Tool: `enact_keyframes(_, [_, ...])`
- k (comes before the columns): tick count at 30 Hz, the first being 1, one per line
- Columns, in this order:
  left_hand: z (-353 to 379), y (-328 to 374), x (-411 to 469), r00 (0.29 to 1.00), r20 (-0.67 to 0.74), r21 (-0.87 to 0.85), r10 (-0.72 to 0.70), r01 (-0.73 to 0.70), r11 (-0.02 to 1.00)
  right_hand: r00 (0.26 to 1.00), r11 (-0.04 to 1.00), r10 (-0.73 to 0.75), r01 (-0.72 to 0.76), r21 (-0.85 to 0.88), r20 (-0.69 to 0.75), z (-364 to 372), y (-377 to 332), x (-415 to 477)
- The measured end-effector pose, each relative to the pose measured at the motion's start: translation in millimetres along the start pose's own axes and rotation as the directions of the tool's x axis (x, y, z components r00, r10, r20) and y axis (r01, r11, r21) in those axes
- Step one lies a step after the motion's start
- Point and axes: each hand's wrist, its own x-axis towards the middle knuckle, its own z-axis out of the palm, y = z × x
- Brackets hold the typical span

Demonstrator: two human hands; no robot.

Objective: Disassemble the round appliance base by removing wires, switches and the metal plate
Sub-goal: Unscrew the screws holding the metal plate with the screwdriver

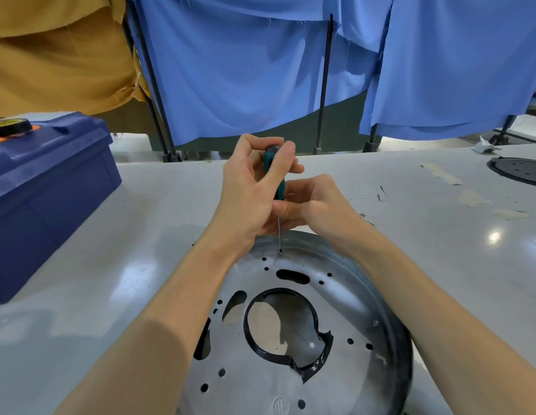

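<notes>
Left hand point(248, 187) is gripping the top of the screwdriver point(280, 190), with the right hand point(316, 202) pinching its lower handle. Just below them, the tip is standing on a screw point(280, 252) at the far edge of the plate point(344, 298), which is lying near on the table point(140, 235).

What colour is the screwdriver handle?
The screwdriver handle is teal green with black; the head view shows it best.

No readable text for you here. Embossed round mark point(281, 405) on round silver metal plate point(260, 381), near edge: can't make out. Yellow label point(3, 123) on black roll point(19, 129) atop blue plastic toolbox point(51, 181): too blurred.
</notes>
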Motion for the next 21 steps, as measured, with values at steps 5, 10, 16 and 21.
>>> enact_keyframes(5, [-0.7,-0.6,-0.2,0.999,0.008,0.037,0.037,-0.038,0.999,0.999,0.999,-0.032,0.032,0.005,0.009,3.0,2.0,-1.4])
enact_keyframes(10, [0.1,-0.8,-1.2,0.999,0.052,0.037,0.004,-0.006,0.999,0.998,0.998,-0.056,0.057,0.034,-0.034,0.4,0.0,0.2])
enact_keyframes(16, [-5.2,1.1,-0.3,1.0,-0.001,0.058,0.03,-0.03,0.998,1.0,1.0,-0.004,0.004,0.017,-0.013,-2.1,1.1,-1.6])
enact_keyframes(21, [-1.7,-2.4,-0.6,0.999,-0.041,0.066,0.035,-0.032,0.997,1.0,1.0,-0.018,0.018,0.013,-0.024,0.6,-0.2,-1.5])
